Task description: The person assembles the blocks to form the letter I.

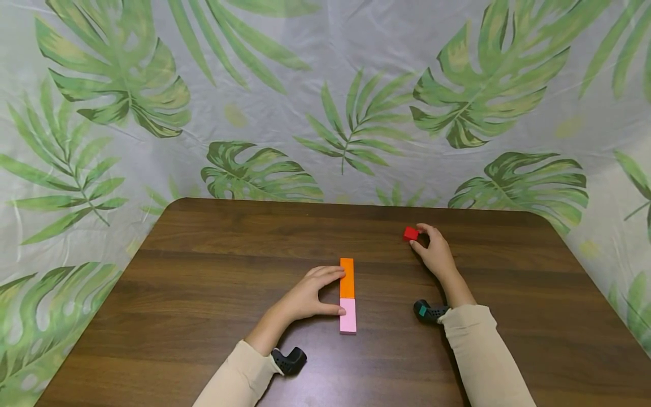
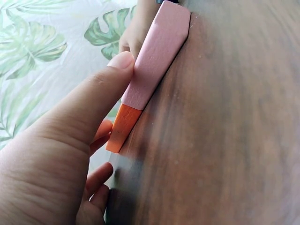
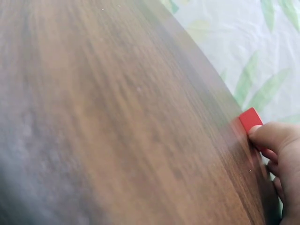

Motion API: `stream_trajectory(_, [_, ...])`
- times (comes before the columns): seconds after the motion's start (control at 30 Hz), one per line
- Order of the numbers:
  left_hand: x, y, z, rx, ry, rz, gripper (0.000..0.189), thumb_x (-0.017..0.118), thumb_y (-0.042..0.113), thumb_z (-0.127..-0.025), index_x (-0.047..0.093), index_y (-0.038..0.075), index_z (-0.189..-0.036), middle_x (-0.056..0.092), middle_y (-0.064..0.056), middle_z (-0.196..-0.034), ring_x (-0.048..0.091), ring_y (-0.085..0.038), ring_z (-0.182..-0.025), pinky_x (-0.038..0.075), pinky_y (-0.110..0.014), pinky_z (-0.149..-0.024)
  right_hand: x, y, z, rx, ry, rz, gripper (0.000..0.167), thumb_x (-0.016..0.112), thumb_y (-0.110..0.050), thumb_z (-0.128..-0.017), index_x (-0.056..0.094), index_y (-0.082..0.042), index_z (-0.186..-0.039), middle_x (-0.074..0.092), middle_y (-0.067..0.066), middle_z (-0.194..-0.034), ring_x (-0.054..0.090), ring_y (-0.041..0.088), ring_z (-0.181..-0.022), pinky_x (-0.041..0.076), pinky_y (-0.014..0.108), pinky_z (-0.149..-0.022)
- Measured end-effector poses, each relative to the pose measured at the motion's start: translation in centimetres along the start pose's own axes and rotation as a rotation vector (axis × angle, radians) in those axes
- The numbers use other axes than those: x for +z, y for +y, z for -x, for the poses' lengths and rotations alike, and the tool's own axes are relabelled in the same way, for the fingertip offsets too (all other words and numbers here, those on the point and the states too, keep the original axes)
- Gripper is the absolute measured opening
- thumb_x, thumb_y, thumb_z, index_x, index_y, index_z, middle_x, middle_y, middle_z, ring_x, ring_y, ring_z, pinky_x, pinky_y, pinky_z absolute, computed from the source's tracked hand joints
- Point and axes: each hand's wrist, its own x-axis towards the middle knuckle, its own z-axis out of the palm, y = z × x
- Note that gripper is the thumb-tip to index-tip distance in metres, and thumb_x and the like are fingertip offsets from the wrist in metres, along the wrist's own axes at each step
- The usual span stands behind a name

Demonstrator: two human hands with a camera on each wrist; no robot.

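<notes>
An orange block (image 1: 347, 278) and a pink block (image 1: 348, 316) lie end to end in one line on the table, orange at the far end. My left hand (image 1: 305, 295) is spread along their left side. Its thumb touches the pink block (image 2: 157, 56), while fingertips touch the orange block (image 2: 124, 127). Farther back and to the right, my right hand (image 1: 436, 252) pinches a small red block (image 1: 411, 233) between thumb and fingers. In the right wrist view, the thumb presses on the face of the red block (image 3: 251, 119); the other fingers are partly hidden.
The brown wooden table (image 1: 229, 237) has rounded far corners, and its back edge runs just beyond the red block. Behind it hangs a leaf-patterned cloth (image 1: 356, 186). Black wrist devices sit on the left wrist (image 1: 290, 360) and right wrist (image 1: 429, 312).
</notes>
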Motion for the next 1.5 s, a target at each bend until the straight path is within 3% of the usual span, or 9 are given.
stream_trajectory(0.6, [0.0,0.2,0.1,0.014,0.010,0.003,0.076,0.075,0.044,-0.068,0.048,0.010,-0.131,0.041,-0.001,-0.136,0.031,-0.021,-0.124,0.026,-0.038,-0.101,0.2,-0.2,0.5,-0.014,0.079,-0.035,0.039,0.067,-0.012,-0.082,0.054,0.003,-0.116,0.051,0.022,-0.109,0.049,0.036,-0.103,0.035,0.049,-0.090])
stream_trajectory(0.97, [0.0,0.1,0.1,0.011,0.013,0.006,0.075,0.075,0.044,-0.068,0.048,0.010,-0.130,0.041,-0.001,-0.136,0.032,-0.021,-0.124,0.027,-0.037,-0.100,0.3,-1.0,0.8,-0.046,0.063,-0.120,0.040,0.066,-0.008,-0.081,0.053,0.003,-0.118,0.048,0.020,-0.111,0.055,0.034,-0.098,0.040,0.046,-0.086])
stream_trajectory(1.5, [0.1,-0.1,0.0,0.005,0.006,-0.006,0.077,0.075,0.044,-0.067,0.048,0.011,-0.131,0.041,0.001,-0.136,0.030,-0.019,-0.125,0.024,-0.035,-0.102,0.3,-2.5,1.0,-0.097,0.070,-0.109,0.041,0.067,-0.005,-0.080,0.053,0.003,-0.118,0.049,0.019,-0.111,0.055,0.033,-0.097,0.039,0.048,-0.087])
